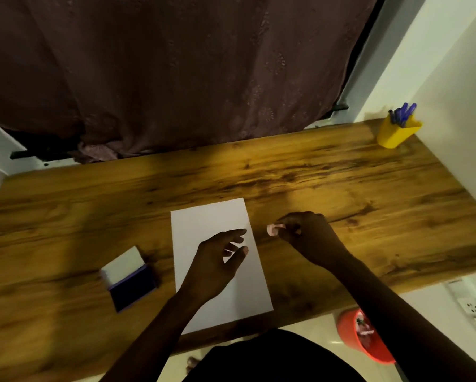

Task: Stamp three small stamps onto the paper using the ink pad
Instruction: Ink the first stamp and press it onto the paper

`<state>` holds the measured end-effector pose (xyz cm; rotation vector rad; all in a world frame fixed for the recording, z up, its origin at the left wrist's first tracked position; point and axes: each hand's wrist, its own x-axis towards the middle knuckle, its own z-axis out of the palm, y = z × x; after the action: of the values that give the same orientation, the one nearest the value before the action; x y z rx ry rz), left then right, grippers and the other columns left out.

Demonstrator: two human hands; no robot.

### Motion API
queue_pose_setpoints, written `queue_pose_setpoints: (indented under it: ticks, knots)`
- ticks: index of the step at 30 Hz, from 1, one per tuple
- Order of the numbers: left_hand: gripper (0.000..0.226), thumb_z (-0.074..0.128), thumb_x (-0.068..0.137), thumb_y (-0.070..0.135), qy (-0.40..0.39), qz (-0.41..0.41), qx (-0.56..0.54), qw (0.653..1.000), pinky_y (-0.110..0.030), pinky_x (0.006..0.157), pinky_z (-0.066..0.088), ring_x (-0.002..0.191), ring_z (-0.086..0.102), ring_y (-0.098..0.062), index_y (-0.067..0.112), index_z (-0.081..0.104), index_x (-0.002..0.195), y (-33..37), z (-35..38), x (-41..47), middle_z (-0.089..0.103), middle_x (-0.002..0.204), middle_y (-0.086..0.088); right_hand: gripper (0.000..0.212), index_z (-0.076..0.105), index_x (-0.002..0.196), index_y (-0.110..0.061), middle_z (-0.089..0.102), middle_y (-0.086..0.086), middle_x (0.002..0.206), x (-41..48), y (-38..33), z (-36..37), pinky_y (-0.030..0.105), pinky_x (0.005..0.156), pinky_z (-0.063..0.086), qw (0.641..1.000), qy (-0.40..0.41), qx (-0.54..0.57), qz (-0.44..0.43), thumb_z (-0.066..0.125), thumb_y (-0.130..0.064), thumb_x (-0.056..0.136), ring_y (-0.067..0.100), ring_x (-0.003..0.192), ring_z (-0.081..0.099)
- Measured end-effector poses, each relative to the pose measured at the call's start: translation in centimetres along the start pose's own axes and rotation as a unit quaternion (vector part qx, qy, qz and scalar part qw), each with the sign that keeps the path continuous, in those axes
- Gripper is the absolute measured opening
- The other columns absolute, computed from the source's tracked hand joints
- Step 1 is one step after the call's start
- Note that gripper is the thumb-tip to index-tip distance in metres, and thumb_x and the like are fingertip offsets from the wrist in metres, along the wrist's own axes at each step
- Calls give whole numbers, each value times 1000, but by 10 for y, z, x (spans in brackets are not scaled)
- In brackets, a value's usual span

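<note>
A blank white sheet of paper (pixel 203 224) lies in the middle of the wooden desk (pixel 314 175). An open ink pad (pixel 130 279) with a dark blue pad and raised white lid sits left of the paper. My left hand (pixel 217 260) hovers over the paper's middle, fingers spread and holding nothing. My right hand (pixel 305 232) is just right of the paper, fingers pinched on a small pinkish stamp (pixel 272 230) that sticks out to the left. Whether other stamps lie under this hand is hidden.
A yellow cup with blue pens (pixel 396 128) stands at the desk's far right corner by the white wall. A dark curtain (pixel 176 78) hangs behind the desk. Below the desk's near right edge are a red bucket (pixel 350 334) and a wall socket (pixel 472 308).
</note>
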<state>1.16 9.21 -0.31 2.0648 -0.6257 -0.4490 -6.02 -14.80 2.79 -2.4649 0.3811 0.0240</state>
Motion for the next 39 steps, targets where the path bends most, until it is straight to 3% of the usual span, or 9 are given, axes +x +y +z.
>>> queue_pose_setpoints:
  ticks: [3, 6, 8, 14, 19, 23, 26, 31, 39]
  knots:
    - [53, 76, 96, 28, 24, -4, -67, 997, 0, 84, 51, 101, 69, 17, 34, 60, 146, 8, -17, -5, 72, 117, 26, 20, 79, 95, -27, 79, -9, 88, 4, -41, 6, 19, 66, 53, 976, -58, 207, 28, 70, -44, 91, 4, 79, 72]
    - [45, 79, 93, 25, 70, -17, -135, 988, -11, 86, 59, 99, 75, 5, 39, 68, 135, 10, -36, -12, 79, 105, 27, 28, 78, 96, -20, 79, 0, 86, 4, -71, 17, 20, 62, 49, 943, -122, 306, 41, 65, -45, 94, 5, 68, 67]
    - [35, 80, 92, 20, 101, -29, -179, 978, -25, 88, 65, 97, 79, -6, 39, 76, 120, 6, -51, -19, 85, 103, 16, 28, 78, 100, -15, 78, 5, 85, 6, -87, 26, 23, 62, 49, 926, -149, 346, 36, 65, -39, 96, 6, 67, 64]
    - [26, 79, 93, 16, 129, -42, -189, 973, -20, 90, 62, 104, 78, -3, 35, 81, 112, -15, -88, -51, 84, 108, 18, 23, 81, 98, -24, 79, 1, 88, 13, -130, 54, 22, 69, 56, 922, -183, 340, -20, 73, -42, 88, 11, 75, 71]
    - [20, 74, 97, 18, 164, -86, -189, 964, -20, 78, 59, 86, 77, -1, 23, 82, 114, -39, -112, -80, 82, 90, 17, 22, 79, 108, -29, 79, -11, 100, 19, -160, 89, 16, 79, 57, 931, -189, 298, -94, 77, -30, 86, 7, 95, 73]
    - [17, 71, 99, 12, 195, -127, -320, 918, -46, 86, 67, 96, 81, -39, 12, 82, 113, -64, -135, -108, 84, 102, -16, 26, 79, 110, -27, 79, -17, 103, 22, -182, 117, 17, 88, 57, 937, -169, 266, -153, 80, -28, 84, 3, 99, 73]
    - [16, 74, 97, 13, 251, -155, -325, 898, -29, 78, 66, 99, 82, -30, 10, 82, 111, -85, -152, -129, 86, 103, -10, 27, 78, 110, -29, 78, -16, 102, 25, -193, 136, 17, 84, 58, 946, -175, 217, -165, 80, -36, 84, 1, 98, 72]
    - [13, 75, 95, 7, 300, -174, -326, 880, -24, 73, 66, 90, 82, -20, 8, 82, 105, -112, -172, -158, 86, 96, -7, 29, 70, 105, -23, 75, -3, 100, 27, -209, 174, 22, 74, 57, 957, -190, 28, -215, 65, -49, 92, 9, 90, 70]
    - [11, 78, 93, 5, 313, -190, -340, 866, -21, 70, 63, 83, 80, -15, 7, 83, 102, -129, -177, -173, 85, 92, -10, 29, 59, 124, -17, 62, 8, 133, 24, -214, 221, 36, 101, 52, 925, -212, -198, -244, 64, -25, 96, 26, 119, 63]
